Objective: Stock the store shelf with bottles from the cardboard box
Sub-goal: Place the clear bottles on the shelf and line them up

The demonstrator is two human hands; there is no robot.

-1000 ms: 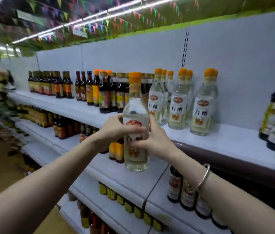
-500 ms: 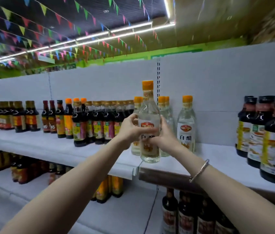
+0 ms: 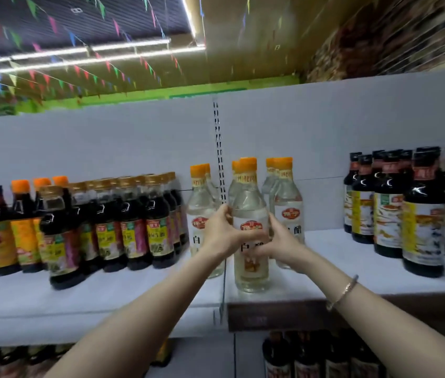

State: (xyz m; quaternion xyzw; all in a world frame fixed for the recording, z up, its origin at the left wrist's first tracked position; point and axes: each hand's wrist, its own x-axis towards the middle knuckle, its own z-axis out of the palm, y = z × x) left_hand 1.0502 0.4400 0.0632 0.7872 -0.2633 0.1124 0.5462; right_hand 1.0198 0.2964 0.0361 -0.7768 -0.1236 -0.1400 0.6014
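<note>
The white top shelf (image 3: 338, 271) is carrying most of the stock already, so the stocking is looking well along, though bare shelf is showing between the clear bottles and the dark group on the right, which suggests room for more; the cardboard box is lying out of view, so what is left in it cannot be told. Both hands are wrapping one clear white vinegar bottle (image 3: 250, 257) with an orange cap, standing upright near the shelf's front edge: the left hand (image 3: 222, 236) is curling round its left side, the right hand (image 3: 281, 241) round its right, a bracelet (image 3: 342, 291) sitting on that wrist. Behind it, roughly six more clear bottles are standing in three short rows. Dark sauce bottles are crowding the left, well over a dozen, with around eight on the right; exact counts are blurring.
</note>
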